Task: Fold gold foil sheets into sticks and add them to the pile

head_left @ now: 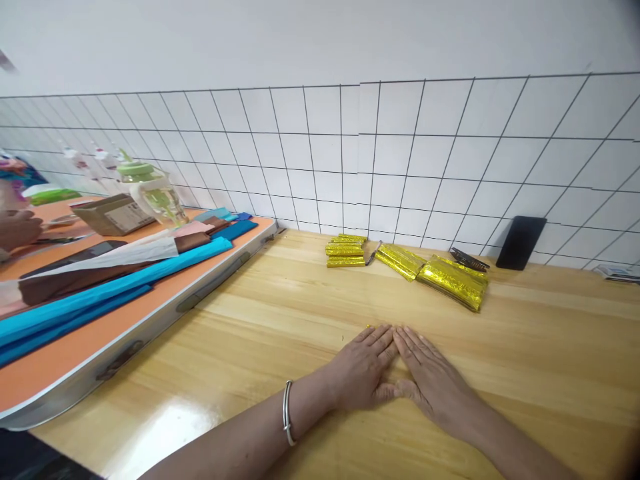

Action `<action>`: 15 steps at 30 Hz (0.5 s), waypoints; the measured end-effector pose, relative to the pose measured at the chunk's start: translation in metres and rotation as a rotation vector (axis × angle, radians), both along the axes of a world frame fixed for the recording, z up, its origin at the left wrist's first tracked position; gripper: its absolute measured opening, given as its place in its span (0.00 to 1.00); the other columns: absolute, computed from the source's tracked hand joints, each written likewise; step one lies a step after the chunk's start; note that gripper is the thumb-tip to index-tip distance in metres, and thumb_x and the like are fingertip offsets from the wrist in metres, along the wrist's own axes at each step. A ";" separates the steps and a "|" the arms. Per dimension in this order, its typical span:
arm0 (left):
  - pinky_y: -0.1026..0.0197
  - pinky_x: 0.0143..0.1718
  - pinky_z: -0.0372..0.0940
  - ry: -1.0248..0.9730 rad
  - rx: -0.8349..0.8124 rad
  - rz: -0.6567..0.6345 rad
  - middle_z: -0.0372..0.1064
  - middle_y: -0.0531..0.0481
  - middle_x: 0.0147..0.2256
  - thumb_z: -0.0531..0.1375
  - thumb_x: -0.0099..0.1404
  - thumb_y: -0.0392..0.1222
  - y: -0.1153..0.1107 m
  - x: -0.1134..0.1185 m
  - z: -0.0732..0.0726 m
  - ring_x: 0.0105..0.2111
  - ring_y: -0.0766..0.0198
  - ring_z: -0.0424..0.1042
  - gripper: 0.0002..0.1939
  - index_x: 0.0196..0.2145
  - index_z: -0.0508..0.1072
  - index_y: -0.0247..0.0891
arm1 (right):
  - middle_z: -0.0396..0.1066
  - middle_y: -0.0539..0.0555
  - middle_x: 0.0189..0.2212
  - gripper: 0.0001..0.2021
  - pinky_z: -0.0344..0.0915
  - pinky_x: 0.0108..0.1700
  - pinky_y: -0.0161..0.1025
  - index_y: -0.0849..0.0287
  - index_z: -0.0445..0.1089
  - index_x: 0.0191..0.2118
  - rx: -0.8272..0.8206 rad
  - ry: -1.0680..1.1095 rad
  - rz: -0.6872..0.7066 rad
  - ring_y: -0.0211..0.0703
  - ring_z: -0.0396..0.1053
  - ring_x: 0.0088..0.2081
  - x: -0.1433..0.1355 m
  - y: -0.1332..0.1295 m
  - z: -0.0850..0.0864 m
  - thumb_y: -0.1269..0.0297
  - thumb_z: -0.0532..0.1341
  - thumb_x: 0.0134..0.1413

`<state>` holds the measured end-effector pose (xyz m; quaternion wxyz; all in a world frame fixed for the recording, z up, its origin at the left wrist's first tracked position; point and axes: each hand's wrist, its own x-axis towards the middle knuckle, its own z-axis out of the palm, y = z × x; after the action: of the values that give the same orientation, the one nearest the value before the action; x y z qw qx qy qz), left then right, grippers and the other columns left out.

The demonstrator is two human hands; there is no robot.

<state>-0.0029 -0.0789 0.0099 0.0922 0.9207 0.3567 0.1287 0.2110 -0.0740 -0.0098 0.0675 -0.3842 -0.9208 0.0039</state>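
Observation:
My left hand [364, 367] lies palm down on the wooden table [260, 320], fingers stretched out flat, a silver bangle [287, 413] on its wrist. My right hand [434, 380] rests flat beside it, its fingertips and thumb meeting those of the left. A tiny gold speck [369, 326] shows at the left fingertips; whether more lies under the palms is hidden. Beyond the hands are shiny gold foil pieces: a small folded stack [345, 251], a flat bundle [400, 260] and a larger bundle [454, 283].
A black clip-like object [469, 259] sits behind the large bundle. A black phone [521, 243] leans against the tiled wall [320, 153]. On the left, an orange-topped table [113, 327] holds blue folded sheets [200, 252], a cardboard box [117, 215] and a green-lidded bottle [153, 193]. Another person's hand [20, 229] is at far left.

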 end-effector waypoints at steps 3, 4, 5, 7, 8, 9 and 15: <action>0.48 0.61 0.42 0.000 -0.001 -0.002 0.42 0.38 0.63 0.45 0.63 0.63 0.001 -0.001 -0.001 0.63 0.48 0.42 0.40 0.63 0.44 0.33 | 0.36 0.59 0.65 0.33 0.45 0.63 0.49 0.62 0.34 0.65 -0.011 -0.013 -0.006 0.47 0.36 0.65 0.000 0.000 0.001 0.53 0.47 0.61; 0.47 0.61 0.43 0.001 -0.002 -0.001 0.42 0.38 0.63 0.45 0.63 0.63 0.001 -0.001 -0.001 0.63 0.48 0.42 0.40 0.63 0.44 0.33 | 0.36 0.58 0.65 0.33 0.45 0.63 0.49 0.62 0.35 0.65 -0.016 -0.018 -0.010 0.47 0.36 0.65 -0.001 0.000 0.002 0.53 0.46 0.61; 0.47 0.61 0.43 0.002 -0.002 0.000 0.42 0.38 0.63 0.45 0.63 0.63 0.001 0.000 -0.001 0.63 0.48 0.42 0.40 0.63 0.44 0.33 | 0.36 0.58 0.65 0.33 0.46 0.63 0.49 0.62 0.35 0.65 -0.020 -0.021 -0.014 0.47 0.36 0.65 -0.001 0.000 0.002 0.52 0.46 0.61; 0.47 0.61 0.43 0.003 -0.002 0.003 0.42 0.38 0.63 0.45 0.63 0.63 0.001 0.000 -0.001 0.63 0.47 0.41 0.40 0.63 0.44 0.34 | 0.36 0.58 0.65 0.33 0.46 0.63 0.49 0.62 0.35 0.65 -0.023 -0.023 -0.020 0.47 0.36 0.65 -0.002 0.000 0.003 0.51 0.45 0.61; 0.47 0.61 0.43 0.005 -0.003 0.004 0.41 0.38 0.63 0.45 0.63 0.63 0.001 0.000 -0.001 0.63 0.47 0.41 0.40 0.63 0.44 0.34 | 0.36 0.58 0.65 0.33 0.46 0.63 0.49 0.62 0.35 0.65 -0.025 -0.023 -0.021 0.47 0.36 0.65 -0.002 0.000 0.003 0.51 0.45 0.61; 0.46 0.61 0.43 0.005 -0.004 0.004 0.41 0.38 0.63 0.45 0.63 0.63 0.001 -0.001 -0.001 0.63 0.47 0.41 0.40 0.63 0.44 0.34 | 0.36 0.58 0.65 0.33 0.46 0.63 0.49 0.62 0.35 0.65 -0.026 -0.022 -0.022 0.47 0.36 0.65 -0.002 0.000 0.004 0.50 0.45 0.61; 0.47 0.61 0.42 0.005 -0.016 0.001 0.39 0.38 0.63 0.45 0.63 0.64 0.001 -0.001 -0.003 0.63 0.48 0.39 0.41 0.64 0.41 0.34 | 0.36 0.58 0.65 0.32 0.45 0.63 0.49 0.61 0.34 0.65 -0.025 -0.016 -0.020 0.46 0.35 0.65 -0.002 -0.001 0.005 0.51 0.43 0.62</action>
<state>-0.0037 -0.0776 0.0068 0.0988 0.9201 0.3584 0.1236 0.2094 -0.0746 -0.0050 0.0556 -0.3942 -0.9173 0.0116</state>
